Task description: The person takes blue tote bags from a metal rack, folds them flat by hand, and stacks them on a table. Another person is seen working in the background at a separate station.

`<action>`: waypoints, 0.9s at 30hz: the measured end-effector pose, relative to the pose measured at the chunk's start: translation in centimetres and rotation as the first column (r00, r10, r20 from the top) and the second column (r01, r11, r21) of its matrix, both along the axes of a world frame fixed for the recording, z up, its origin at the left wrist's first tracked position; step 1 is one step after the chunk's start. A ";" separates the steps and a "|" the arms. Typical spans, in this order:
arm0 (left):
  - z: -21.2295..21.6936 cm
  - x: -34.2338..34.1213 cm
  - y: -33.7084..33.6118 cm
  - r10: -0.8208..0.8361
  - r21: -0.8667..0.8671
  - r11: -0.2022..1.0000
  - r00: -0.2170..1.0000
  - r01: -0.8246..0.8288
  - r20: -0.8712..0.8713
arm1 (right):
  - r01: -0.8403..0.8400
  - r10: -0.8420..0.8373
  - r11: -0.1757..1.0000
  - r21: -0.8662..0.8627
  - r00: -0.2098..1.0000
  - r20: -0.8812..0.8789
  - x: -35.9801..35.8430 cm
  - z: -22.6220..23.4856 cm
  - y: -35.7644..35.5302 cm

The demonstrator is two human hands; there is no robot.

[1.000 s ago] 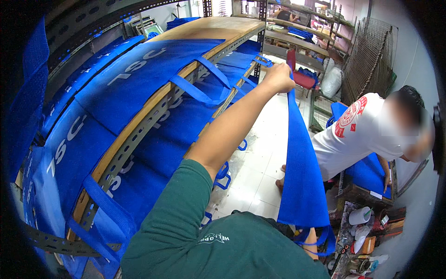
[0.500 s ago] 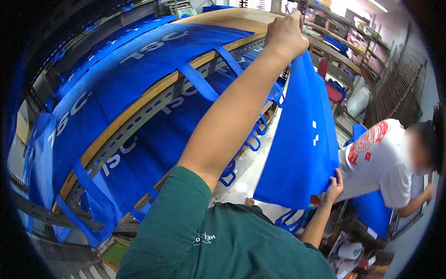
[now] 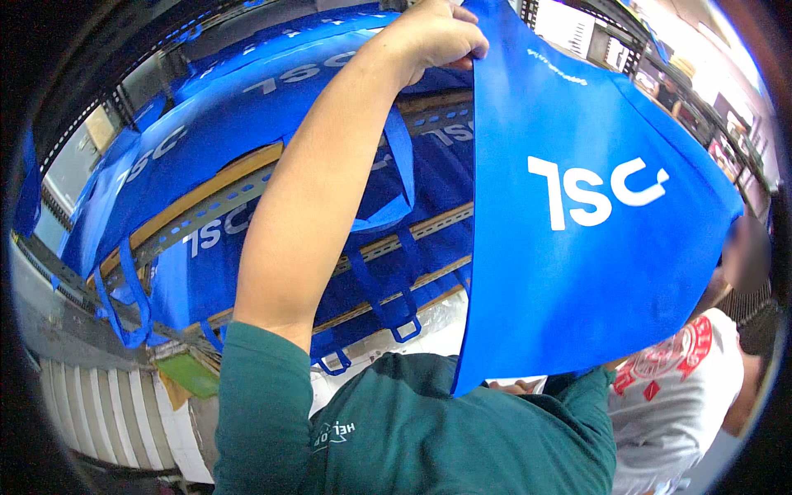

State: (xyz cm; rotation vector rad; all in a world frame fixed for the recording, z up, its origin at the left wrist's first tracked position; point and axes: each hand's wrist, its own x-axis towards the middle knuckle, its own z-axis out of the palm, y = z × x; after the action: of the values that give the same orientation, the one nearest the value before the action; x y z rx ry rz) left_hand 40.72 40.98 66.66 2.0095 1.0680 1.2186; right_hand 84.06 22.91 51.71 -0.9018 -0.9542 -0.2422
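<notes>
Overhead, left hand (image 3: 433, 37) raised high, fingers pinched shut on top edge of blue bag (image 3: 577, 206), letting it hang flat and spread. Right hand hidden behind bag, grip unknowable. Beside, racks (image 3: 247, 194) draped with more bags. Below right, co-worker's white shirt (image 3: 668, 396).

Bags (image 3: 247, 140) lie on rack shelves (image 3: 239, 194) left of the held bag (image 3: 577, 214); a co-worker (image 3: 676, 388) behind it.

Bright overhead light, glare upper right, warped edges
</notes>
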 end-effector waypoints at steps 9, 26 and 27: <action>2.0 -1.1 3.3 0.132 -0.235 0.963 0.991 -0.131 -0.011 | -0.542 0.546 0.835 -0.089 0.837 0.029 7.4 9.5 17.4; 4.7 -14.5 32.1 0.791 0.468 0.563 0.609 -0.681 -0.065 | -0.546 0.607 0.573 -0.611 0.784 -0.130 0.5 9.7 50.5; 5.2 -14.0 30.9 0.792 0.512 0.576 0.589 -0.638 -0.157 | -0.547 0.607 0.580 -0.603 0.784 -0.127 0.5 9.5 51.4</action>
State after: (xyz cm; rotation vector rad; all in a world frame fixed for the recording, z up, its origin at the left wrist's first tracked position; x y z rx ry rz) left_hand 26.68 71.92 71.87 2.2270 2.1729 1.5919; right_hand 84.54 74.36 61.24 -1.1124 -1.4070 0.6526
